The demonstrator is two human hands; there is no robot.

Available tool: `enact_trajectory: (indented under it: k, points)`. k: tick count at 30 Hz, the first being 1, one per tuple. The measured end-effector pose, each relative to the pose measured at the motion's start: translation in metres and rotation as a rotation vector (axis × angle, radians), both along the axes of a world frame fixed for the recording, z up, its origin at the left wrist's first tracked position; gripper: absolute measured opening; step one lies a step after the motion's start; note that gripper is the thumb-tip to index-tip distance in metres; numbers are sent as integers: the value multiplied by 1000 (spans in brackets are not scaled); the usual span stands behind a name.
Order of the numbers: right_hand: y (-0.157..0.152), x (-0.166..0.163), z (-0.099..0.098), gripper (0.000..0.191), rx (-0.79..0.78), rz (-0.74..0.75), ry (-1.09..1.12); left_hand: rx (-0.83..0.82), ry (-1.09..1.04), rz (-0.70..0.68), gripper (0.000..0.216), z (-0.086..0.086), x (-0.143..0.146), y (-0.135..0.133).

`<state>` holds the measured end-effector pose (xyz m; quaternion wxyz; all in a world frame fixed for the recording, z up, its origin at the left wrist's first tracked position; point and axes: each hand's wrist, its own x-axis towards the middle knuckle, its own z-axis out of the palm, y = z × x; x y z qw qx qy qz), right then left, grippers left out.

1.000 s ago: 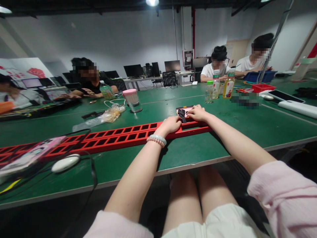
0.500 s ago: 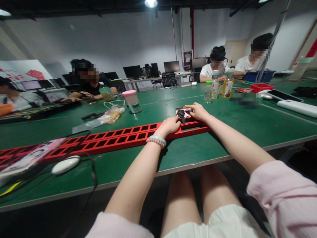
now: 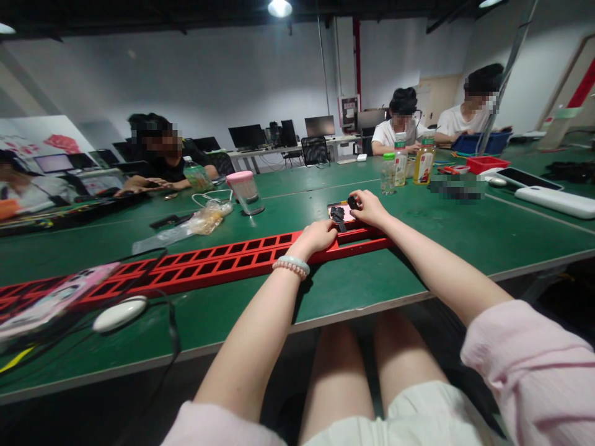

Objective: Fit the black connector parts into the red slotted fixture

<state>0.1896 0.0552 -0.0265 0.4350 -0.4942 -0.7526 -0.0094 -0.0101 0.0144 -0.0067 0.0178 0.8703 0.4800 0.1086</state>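
A long red frame with rows of dark rectangular windows lies along the table. My left hand is closed over the frame near its right part, fingers curled down on it; the fingertips are partly hidden. By those fingers a small black piece sits at the frame. Just behind the frame lies a shallow pale-bottomed tray with a heap of small black parts. Above the tray's right side, my right hand pinches a small black part between thumb and fingers.
A pink phone case lies over the frame's left end, beside a white computer mouse and cables. Behind are a pink-lidded cup, a plastic bag and drink bottles. A red bin stands right. Several people sit across.
My right hand has lifted slightly from the tray, and a black part now shows raised between its fingers. My left hand keeps its place on the red frame. The view has shifted a little.
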Motion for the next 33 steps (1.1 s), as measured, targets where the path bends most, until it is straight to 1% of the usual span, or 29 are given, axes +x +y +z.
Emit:
enact_trajectory:
  k: [2, 7, 13, 21, 26, 33]
  points:
    - [0, 0, 0, 41, 7, 5, 8, -2, 1, -2, 33, 0, 0, 0]
    - [-1, 0, 3, 31, 24, -4, -18, -11, 1, 6, 33, 2, 1, -1]
    - [-4, -2, 6, 34, 18, -38, -32, -14, 3, 19, 32, 4, 2, -4]
    - [-8, -3, 6, 38, -4, 29, 16, -21, 8, 32, 32, 8, 4, -10]
    - [-10, -3, 6, 39, -15, 43, 36, -31, 7, 54, 32, 11, 5, -14]
    - [-16, -2, 14, 39, -112, 116, 72, -36, 4, 59, 32, 12, 5, -15]
